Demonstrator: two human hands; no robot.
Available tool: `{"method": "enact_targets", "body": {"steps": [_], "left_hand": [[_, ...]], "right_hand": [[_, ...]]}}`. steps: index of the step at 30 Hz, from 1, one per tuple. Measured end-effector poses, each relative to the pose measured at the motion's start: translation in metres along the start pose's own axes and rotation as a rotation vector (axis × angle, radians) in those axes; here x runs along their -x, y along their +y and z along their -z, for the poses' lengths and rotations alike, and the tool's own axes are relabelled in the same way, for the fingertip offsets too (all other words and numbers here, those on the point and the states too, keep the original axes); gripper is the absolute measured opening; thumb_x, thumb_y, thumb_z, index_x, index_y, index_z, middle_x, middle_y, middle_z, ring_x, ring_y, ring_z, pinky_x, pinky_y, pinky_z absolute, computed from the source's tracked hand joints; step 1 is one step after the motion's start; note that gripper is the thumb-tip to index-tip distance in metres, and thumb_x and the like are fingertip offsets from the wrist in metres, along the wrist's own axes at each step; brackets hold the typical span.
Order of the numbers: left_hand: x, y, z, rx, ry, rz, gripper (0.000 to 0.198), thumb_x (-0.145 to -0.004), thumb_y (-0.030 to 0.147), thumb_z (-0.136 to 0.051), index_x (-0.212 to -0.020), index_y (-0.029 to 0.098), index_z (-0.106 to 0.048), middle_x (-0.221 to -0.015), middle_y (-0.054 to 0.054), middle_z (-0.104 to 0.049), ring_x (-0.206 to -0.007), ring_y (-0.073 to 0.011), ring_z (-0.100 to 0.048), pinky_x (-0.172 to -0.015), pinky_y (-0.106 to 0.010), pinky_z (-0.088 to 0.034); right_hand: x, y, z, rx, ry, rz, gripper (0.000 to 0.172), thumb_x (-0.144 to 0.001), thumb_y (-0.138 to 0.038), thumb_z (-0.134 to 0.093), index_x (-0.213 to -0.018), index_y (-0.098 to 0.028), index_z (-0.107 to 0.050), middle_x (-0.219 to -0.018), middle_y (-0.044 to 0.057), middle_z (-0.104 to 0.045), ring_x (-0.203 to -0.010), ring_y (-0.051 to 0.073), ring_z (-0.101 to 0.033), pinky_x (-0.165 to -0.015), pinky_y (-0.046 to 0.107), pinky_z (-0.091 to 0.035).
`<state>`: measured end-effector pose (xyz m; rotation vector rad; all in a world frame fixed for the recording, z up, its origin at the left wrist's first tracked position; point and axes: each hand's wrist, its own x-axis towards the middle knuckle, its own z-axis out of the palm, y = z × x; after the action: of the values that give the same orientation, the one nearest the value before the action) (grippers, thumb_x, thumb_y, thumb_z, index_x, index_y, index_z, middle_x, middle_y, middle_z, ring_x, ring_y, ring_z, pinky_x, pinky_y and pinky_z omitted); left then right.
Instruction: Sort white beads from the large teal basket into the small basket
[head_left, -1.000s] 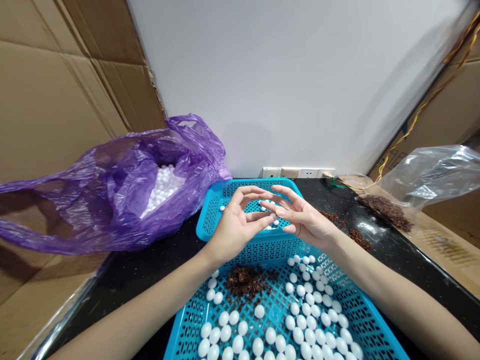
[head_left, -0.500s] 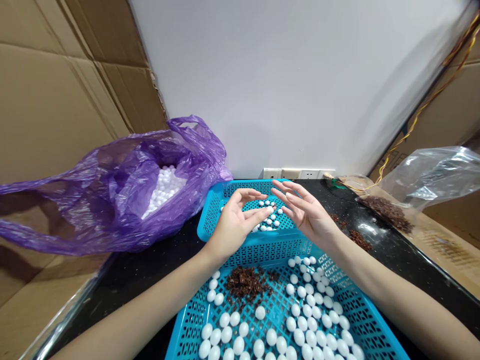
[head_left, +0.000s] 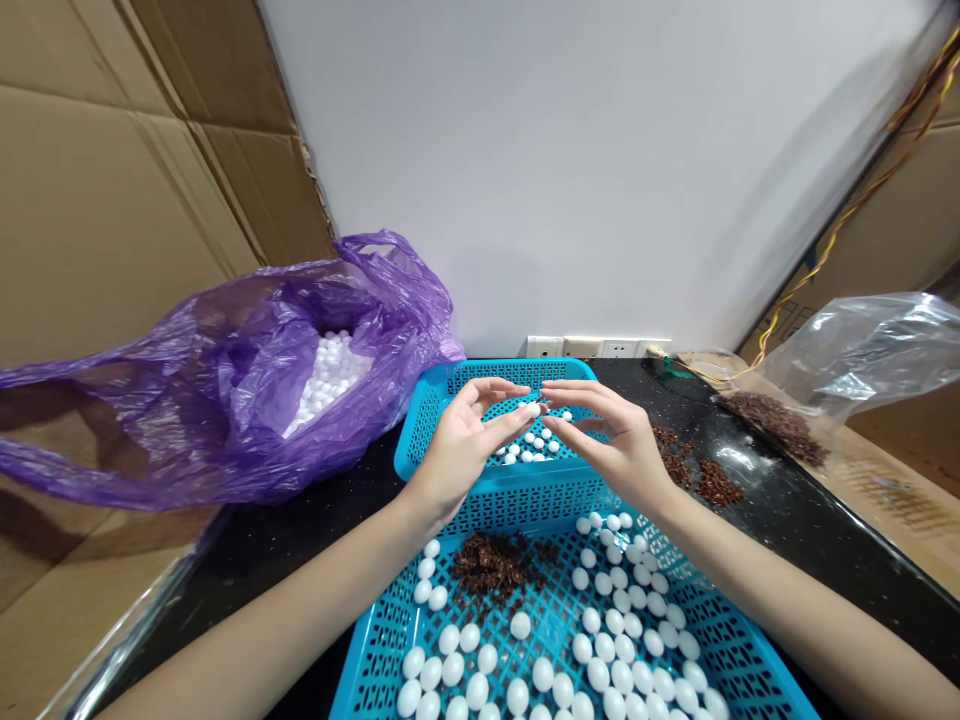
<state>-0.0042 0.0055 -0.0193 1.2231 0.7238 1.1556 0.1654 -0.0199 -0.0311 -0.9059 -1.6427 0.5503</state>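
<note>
A small white ball [head_left: 533,409] sits at the tips of my left hand [head_left: 461,440], above the far teal basket [head_left: 409,440]. That hand's thumb tip touches the ball; the contact on its other side is hidden. My right hand [head_left: 619,440] faces it from the right, thumb and fingers apart around the ball's right side. Whether the right fingertips touch the ball I cannot tell. More white balls [head_left: 528,457] lie in the far basket. Below my wrists, the near teal basket [head_left: 750,640] holds many white balls [head_left: 622,648] and a heap of dark brown shreds [head_left: 491,568].
A purple plastic bag [head_left: 247,330] with white balls stands at the left, beside cardboard [head_left: 112,200]. Brown shreds [head_left: 716,483] lie on the black countertop [head_left: 795,520]. At the right is a clear bag [head_left: 877,345]. Wall sockets [head_left: 592,347] and a twisted wire [head_left: 832,245] are behind.
My right hand has turned palm-inward, its thumb now nearer the ball. My left hand has shifted slightly left and up with the ball at its fingertips. The baskets have not moved.
</note>
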Motion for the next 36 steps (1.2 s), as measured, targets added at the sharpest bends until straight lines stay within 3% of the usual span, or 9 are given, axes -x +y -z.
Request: {"method": "enact_targets", "body": {"steps": [9, 14, 36], "left_hand": [[-0.0002, -0.0019, 0.0008, -0.031, -0.054, -0.023, 0.028, -0.074, 0.019, -0.072, -0.095, 0.016, -0.055, -0.107, -0.005, -0.057, -0.096, -0.0155, -0.059, -0.083, -0.024, -0.049], [0.0012, -0.0029, 0.0000, -0.065, -0.089, -0.043, 0.025, -0.075, 0.021, -0.071, -0.095, 0.017, -0.056, -0.105, -0.005, -0.057, -0.102, -0.0176, -0.056, -0.079, -0.023, -0.048], [0.0016, -0.0028, 0.0009, -0.073, -0.102, -0.072, 0.030, -0.074, 0.020, -0.071, -0.097, 0.020, -0.051, -0.106, -0.004, -0.059, -0.097, -0.0170, -0.058, -0.074, -0.024, -0.051]], "right_hand": [[0.0022, -0.0009, -0.0009, 0.052, -0.012, 0.048, 0.028, -0.079, -0.021, -0.066, -0.106, -0.028, -0.065, -0.105, 0.001, -0.067, -0.090, 0.015, -0.065, -0.067, 0.027, -0.060], [0.0043, -0.0033, -0.0021, 0.132, 0.031, 0.060, 0.022, -0.079, -0.020, -0.067, -0.098, -0.029, -0.066, -0.094, -0.002, -0.071, -0.079, 0.013, -0.067, -0.064, 0.024, -0.060], [0.0047, -0.0068, -0.0020, 0.208, 0.034, 0.066, 0.013, -0.080, -0.024, -0.065, -0.092, -0.029, -0.069, -0.089, -0.003, -0.073, -0.075, 0.015, -0.069, -0.055, 0.024, -0.058]]}}
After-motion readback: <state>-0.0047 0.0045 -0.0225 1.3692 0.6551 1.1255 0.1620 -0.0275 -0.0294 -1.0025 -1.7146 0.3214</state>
